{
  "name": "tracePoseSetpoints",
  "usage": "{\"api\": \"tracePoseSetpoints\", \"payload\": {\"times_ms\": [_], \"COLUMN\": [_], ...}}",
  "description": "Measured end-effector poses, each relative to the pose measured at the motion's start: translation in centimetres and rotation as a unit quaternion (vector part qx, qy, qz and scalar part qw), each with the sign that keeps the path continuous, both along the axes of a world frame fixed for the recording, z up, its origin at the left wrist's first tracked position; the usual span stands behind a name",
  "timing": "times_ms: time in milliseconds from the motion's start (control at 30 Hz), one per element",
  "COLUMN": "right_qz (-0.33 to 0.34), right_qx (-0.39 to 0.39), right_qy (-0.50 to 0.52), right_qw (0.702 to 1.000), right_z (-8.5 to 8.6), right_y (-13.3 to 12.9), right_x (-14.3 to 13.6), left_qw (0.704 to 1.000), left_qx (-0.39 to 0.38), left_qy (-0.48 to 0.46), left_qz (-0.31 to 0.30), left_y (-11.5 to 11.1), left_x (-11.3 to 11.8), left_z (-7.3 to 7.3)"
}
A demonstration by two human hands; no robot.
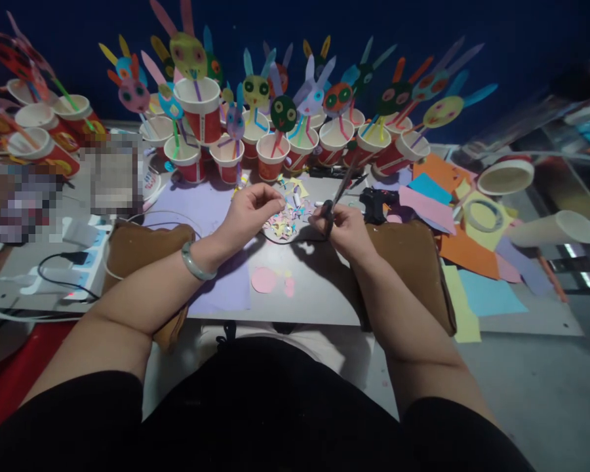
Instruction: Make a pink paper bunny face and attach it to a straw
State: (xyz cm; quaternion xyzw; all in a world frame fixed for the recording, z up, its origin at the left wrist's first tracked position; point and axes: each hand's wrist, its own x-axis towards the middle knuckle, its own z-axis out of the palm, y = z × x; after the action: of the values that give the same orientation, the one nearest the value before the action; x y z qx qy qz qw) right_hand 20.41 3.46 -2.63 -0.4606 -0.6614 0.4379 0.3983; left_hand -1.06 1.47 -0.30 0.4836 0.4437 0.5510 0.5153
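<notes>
Beside the paper scraps (295, 219), the left hand (253, 208) is pinched closed, contents unclear; opposite, the right hand (349, 229) curls around the scissors (340, 196), blades pointing forward. Cut over the scraps, keeping blades clear of the left hand.

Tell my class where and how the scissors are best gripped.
Probably by the dark handle of the scissors, coming from the near side, as the right hand does: the blades point up and away, so this grip avoids their edges.
</notes>
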Motion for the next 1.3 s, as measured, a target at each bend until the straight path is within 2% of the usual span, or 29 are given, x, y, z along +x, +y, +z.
{"api": "tracePoseSetpoints", "payload": {"times_ms": [167, 400, 633, 1100, 1233, 1300], "right_qz": [0.013, 0.033, 0.053, 0.036, 0.037, 0.035], "right_qx": [0.059, 0.077, 0.089, 0.097, 0.082, 0.043], "right_qy": [-0.111, -0.236, -0.275, -0.280, -0.222, -0.155], "right_qw": [0.992, 0.968, 0.956, 0.954, 0.971, 0.986], "right_z": [-1.6, -3.8, -4.3, -4.9, -4.3, -3.6], "right_y": [0.7, 1.6, 2.0, 2.3, 2.1, 1.9], "right_x": [-0.1, -0.4, -0.4, -1.0, -0.8, -0.7], "left_qw": [0.999, 0.981, 0.977, 0.977, 0.978, 0.979], "left_qx": [-0.035, -0.177, -0.195, -0.202, -0.199, -0.198], "left_qy": [-0.014, -0.061, -0.072, -0.051, -0.044, -0.039], "left_qz": [0.006, 0.044, 0.053, 0.046, 0.042, 0.037], "left_y": [0.1, 0.7, 0.7, 0.6, 0.8, 0.8], "left_x": [0.3, 0.9, 1.0, 1.1, 0.9, 0.8], "left_z": [-0.2, -0.5, -0.3, -0.2, -0.3, -0.4]}}
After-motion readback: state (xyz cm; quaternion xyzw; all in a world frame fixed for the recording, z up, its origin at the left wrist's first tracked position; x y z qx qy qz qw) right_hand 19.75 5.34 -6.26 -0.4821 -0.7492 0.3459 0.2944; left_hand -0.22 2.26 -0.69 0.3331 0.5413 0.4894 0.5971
